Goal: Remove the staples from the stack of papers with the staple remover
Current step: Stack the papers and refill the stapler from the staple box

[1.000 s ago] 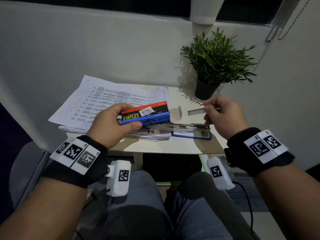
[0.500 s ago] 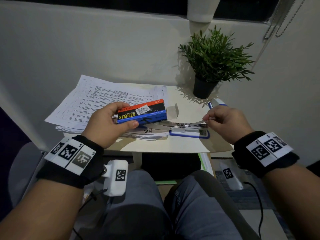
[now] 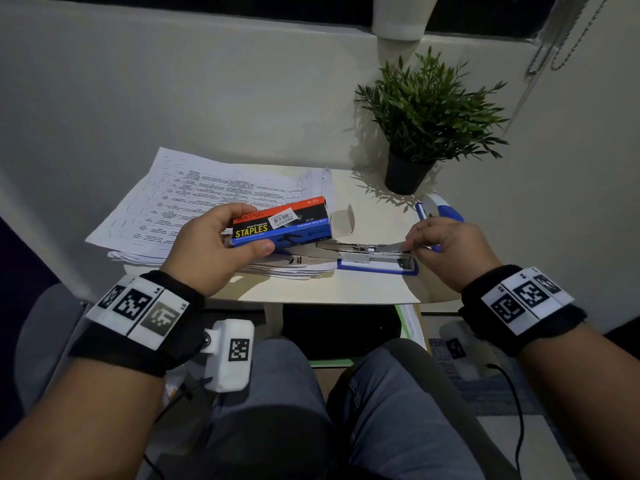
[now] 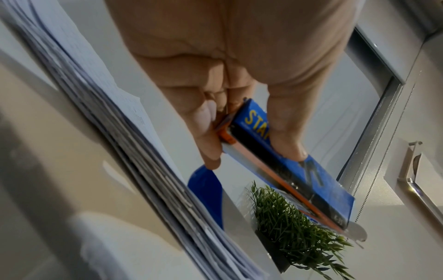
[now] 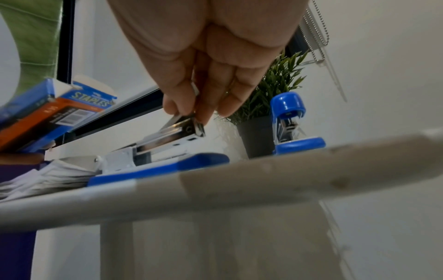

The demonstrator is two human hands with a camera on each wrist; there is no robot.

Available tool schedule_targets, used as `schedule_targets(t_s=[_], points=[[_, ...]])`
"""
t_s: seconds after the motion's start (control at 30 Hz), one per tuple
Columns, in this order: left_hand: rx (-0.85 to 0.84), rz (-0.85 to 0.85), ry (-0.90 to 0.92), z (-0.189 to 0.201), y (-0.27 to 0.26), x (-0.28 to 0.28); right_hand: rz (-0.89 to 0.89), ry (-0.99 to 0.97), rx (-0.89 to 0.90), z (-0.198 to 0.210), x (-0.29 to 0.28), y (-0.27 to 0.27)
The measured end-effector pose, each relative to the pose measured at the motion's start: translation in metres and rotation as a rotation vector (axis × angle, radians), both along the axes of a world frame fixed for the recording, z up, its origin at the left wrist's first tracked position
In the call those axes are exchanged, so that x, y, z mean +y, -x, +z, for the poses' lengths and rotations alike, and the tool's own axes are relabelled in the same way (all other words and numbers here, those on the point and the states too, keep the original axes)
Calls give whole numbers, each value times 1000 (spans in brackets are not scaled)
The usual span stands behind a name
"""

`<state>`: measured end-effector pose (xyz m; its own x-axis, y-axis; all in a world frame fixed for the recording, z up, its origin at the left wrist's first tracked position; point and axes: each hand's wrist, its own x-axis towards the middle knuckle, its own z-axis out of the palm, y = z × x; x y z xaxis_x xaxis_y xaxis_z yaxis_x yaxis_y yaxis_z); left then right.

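Observation:
My left hand [image 3: 250,229] grips a blue and orange box of staples [image 3: 280,221] just above the paper stack [image 3: 194,202]; the left wrist view shows thumb and fingers [image 4: 208,136] round the box [image 4: 287,170]. The box's end flap hangs open. My right hand [image 3: 412,242] pinches a silver strip of staples [image 3: 394,248] and holds it against the magazine of a blue stapler [image 3: 375,265] that lies opened on the table. In the right wrist view the strip [image 5: 173,121] slants down from my fingertips [image 5: 203,113] into the metal channel [image 5: 167,140].
A second blue-and-white stapler-like tool [image 3: 440,209] stands behind my right hand, next to a potted plant [image 3: 426,116]. The small white table [image 3: 329,289] meets walls at the back and right. The papers overhang its left edge. My knees are under the front edge.
My right hand has come down from above the table with the staple strip, which now touches the opened stapler's magazine. The left hand has kept the box almost still.

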<state>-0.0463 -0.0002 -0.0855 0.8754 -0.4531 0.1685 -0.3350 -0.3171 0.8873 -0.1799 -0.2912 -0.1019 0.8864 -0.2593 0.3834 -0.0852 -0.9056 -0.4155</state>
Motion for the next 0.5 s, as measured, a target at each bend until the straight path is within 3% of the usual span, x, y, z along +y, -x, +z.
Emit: schedule_targets(t_s=[0.2,0.5], points=[[0,-9,1,-1,0,-1,-35,-23,81,0,5,-1],[20,-19,21,1,1,-1,-159,-135,-36,10,5,0]])
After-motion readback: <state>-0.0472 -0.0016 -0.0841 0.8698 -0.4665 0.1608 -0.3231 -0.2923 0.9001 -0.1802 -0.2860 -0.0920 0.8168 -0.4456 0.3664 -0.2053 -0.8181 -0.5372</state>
